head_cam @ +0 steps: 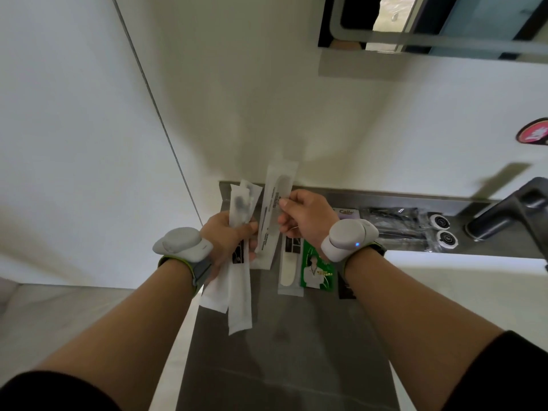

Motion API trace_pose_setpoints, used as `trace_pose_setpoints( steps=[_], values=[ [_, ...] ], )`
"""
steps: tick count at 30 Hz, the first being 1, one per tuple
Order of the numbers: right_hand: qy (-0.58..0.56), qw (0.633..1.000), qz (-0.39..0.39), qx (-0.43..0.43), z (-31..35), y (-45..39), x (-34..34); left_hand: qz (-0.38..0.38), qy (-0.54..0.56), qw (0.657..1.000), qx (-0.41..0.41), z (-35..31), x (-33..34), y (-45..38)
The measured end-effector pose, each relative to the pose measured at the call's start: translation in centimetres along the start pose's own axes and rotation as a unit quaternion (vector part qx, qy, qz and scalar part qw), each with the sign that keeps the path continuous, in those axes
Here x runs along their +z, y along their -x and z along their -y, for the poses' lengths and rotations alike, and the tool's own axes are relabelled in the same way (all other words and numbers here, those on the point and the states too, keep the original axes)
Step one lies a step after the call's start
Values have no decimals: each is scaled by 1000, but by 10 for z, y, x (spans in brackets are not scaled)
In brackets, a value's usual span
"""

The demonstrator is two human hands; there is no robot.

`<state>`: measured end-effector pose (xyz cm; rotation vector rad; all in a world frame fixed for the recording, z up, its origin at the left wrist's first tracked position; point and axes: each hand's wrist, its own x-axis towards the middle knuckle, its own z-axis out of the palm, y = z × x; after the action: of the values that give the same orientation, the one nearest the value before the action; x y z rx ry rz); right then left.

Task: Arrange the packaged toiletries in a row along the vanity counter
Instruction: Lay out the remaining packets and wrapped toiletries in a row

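Currently left hand (pixel 229 237) clamps a bundle of white packets (pixel 239 280) as stock, right hand (pixel 302 216) pinches the comb packet (pixel 274 209) out of it, probably to extend the row on the counter (pixel 296 336) beside the green packet (pixel 317 269)

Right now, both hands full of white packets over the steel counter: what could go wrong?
1. The left hand clutches several long white paper-wrapped packets in one loose bundle; as the right hand pulls out the clear-fronted comb packet, another may slide free and drop.
2. The green sachet and flat white packet on the grey steel counter lie close under the right wrist, so lowering it could knock them out of line.
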<state>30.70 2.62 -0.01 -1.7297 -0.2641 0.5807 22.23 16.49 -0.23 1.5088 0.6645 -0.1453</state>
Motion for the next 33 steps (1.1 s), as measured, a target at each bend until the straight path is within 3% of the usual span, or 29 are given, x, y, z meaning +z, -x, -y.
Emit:
trace_pose_setpoints(
  steps=[9,15,21,26,33],
  values=[
    [-75,995,32,58,-2,6,3,46,-24,999,2,1,5,5],
    [-7,999,23,45,-3,7,2,-17,-71,997,0,1,11,2],
    [-1,993,-40,112,-11,7,-5,-38,-143,987,-69,12,17,-13],
    [1,988,-38,148,-22,4,-15,-42,-154,980,-120,14,28,-26],
    [47,986,-32,157,-30,2,-21,-16,-232,968,-98,13,37,-33]
  ],
)
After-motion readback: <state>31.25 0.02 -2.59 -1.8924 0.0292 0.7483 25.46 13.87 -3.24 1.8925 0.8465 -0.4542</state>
